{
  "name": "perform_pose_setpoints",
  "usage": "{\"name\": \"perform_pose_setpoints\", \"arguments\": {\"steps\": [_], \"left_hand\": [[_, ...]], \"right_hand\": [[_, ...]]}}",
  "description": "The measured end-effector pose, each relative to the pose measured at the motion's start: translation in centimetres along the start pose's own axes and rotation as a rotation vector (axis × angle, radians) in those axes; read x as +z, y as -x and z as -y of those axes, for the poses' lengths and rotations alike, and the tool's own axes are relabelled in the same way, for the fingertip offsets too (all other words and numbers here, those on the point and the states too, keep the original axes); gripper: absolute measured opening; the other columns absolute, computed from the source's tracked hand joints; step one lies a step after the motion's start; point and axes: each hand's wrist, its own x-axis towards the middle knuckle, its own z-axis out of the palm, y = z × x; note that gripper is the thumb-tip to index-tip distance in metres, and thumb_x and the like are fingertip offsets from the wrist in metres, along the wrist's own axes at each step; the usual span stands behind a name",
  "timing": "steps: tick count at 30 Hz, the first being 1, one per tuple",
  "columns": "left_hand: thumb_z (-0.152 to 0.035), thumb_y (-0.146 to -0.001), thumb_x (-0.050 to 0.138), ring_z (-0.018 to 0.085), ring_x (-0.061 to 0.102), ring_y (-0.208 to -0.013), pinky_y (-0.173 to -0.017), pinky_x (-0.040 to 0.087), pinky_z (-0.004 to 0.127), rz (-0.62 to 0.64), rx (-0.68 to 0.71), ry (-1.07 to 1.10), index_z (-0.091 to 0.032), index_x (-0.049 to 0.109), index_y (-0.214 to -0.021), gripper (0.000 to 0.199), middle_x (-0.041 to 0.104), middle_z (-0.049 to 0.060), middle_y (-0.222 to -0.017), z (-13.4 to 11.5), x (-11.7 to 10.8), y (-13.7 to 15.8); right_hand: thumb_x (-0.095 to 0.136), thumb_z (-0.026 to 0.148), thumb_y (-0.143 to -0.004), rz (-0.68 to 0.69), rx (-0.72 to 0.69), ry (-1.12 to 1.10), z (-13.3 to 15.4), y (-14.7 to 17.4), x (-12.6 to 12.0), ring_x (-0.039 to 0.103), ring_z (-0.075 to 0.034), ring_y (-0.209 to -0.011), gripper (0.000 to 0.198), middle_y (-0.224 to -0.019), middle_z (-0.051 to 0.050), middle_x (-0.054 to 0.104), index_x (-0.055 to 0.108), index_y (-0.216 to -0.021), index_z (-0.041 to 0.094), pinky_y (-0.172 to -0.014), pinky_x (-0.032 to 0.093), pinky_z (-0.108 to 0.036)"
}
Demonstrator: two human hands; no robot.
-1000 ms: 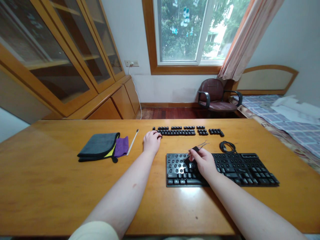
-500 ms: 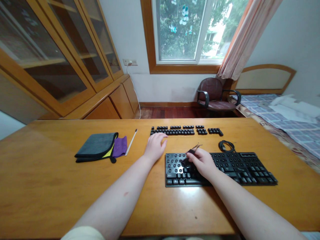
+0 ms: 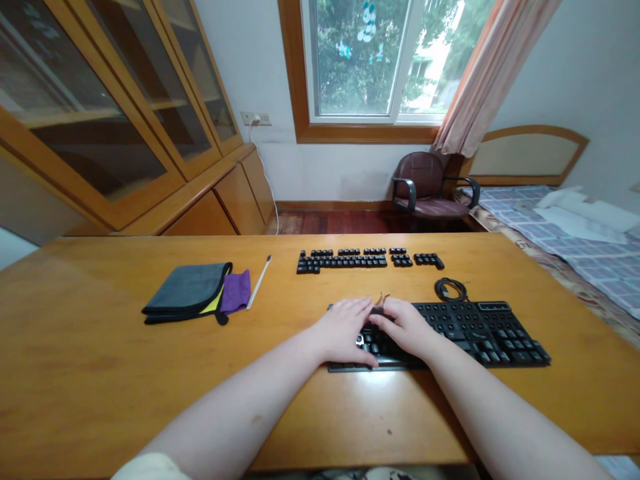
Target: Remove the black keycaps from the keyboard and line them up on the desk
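A black keyboard [image 3: 493,333] lies on the wooden desk, and bare switches show where keycaps are off its upper rows. My left hand [image 3: 343,331] rests over the keyboard's left end, fingers stretched out and thumb spread toward the front edge. Beside it, my right hand [image 3: 409,328] is closed on a keycap puller [image 3: 379,311] whose thin wire ends stick up between the two hands. The puller's lower end and the keys under it are hidden by my fingers. Behind the keyboard, loose black keycaps [image 3: 353,262] stand in rows.
A coiled black cable [image 3: 451,290] sits behind the keyboard. To the left lie a white brush [image 3: 259,283], a purple cloth [image 3: 236,292] and a folded grey cloth [image 3: 187,288]. Beyond the desk [image 3: 280,413] are a glass-door cabinet [image 3: 200,167], an armchair [image 3: 423,180] and a bed [image 3: 570,213].
My left hand has come from near the keycap rows, forward and right, onto the keyboard's left end. My right hand still holds the puller over the keys. The view has shifted slightly.
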Motion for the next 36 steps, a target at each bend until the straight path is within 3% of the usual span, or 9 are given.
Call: {"name": "perform_pose_setpoints", "arguments": {"steps": [5,9,18,27,30,33,36], "left_hand": [[-0.071,-0.062,0.055,0.032,0.026,-0.133,-0.108,0.018,0.044,0.026,0.02,-0.021,-0.012,0.024,-0.14,0.103,0.025,0.017,-0.146,0.4,0.4,-0.1],[-0.071,-0.062,0.055,0.031,0.026,-0.133,-0.108,0.018,0.042,0.041,0.008,-0.014,-0.011,0.022,-0.141,0.105,0.026,0.017,-0.146,0.5,0.6,-0.2],[-0.071,-0.062,0.055,0.031,0.023,-0.134,-0.107,0.019,0.044,0.057,0.027,-0.013,-0.013,0.019,-0.142,0.105,0.024,0.015,-0.147,0.7,0.5,-0.2],[-0.072,-0.062,0.053,0.031,0.026,-0.133,-0.107,0.02,0.043,0.044,0.032,-0.034,-0.011,0.021,-0.141,0.104,0.025,0.016,-0.146,0.9,0.3,-0.3],[-0.073,-0.062,0.052,0.031,0.024,-0.134,-0.107,0.02,0.045,0.053,0.034,-0.027,-0.011,0.019,-0.142,0.106,0.023,0.016,-0.147,0.8,0.4,-0.3],[-0.072,-0.062,0.053,0.032,0.023,-0.134,-0.107,0.02,0.046,0.071,0.03,-0.014,-0.012,0.02,-0.141,0.105,0.023,0.016,-0.147,0.8,0.4,-0.3],[-0.071,-0.061,0.056,0.033,0.023,-0.134,-0.107,0.021,0.046,0.075,0.022,0.006,-0.012,0.021,-0.141,0.105,0.024,0.017,-0.147,0.7,0.1,-0.4]], "right_hand": [[0.047,0.029,-0.088,0.005,0.015,0.07,-0.1,0.2,-0.2,0.06,-0.018,-0.073,0.022,-0.078,-0.006,0.067,0.066,-0.084,0.017,-0.07,0.046,-0.03],[0.05,0.023,-0.087,0.1,-0.057,0.07,0.3,0.0,0.1,0.061,-0.018,-0.085,0.017,-0.09,-0.006,0.068,0.066,-0.091,0.019,-0.078,0.046,-0.03],[0.045,0.026,-0.09,0.175,-0.248,0.353,0.2,0.6,0.5,0.062,-0.018,-0.079,0.021,-0.084,-0.008,0.068,0.063,-0.085,0.018,-0.073,0.046,-0.03],[0.039,0.025,-0.091,0.037,-0.16,0.255,-0.8,0.6,1.0,0.061,-0.017,-0.076,0.024,-0.082,-0.007,0.067,0.061,-0.087,0.018,-0.07,0.048,-0.028],[0.038,0.026,-0.092,-0.045,-0.176,0.21,-0.4,0.8,0.3,0.062,-0.017,-0.077,0.026,-0.082,-0.007,0.068,0.062,-0.086,0.018,-0.072,0.048,-0.029],[0.041,0.027,-0.091,-0.018,-0.229,0.178,-0.3,1.0,0.0,0.063,-0.019,-0.081,0.025,-0.086,-0.008,0.068,0.063,-0.089,0.019,-0.075,0.048,-0.031],[0.043,0.03,-0.09,-0.097,-0.131,0.1,-0.7,1.0,0.3,0.063,-0.019,-0.077,0.024,-0.082,-0.007,0.069,0.064,-0.085,0.02,-0.072,0.049,-0.031]]}}
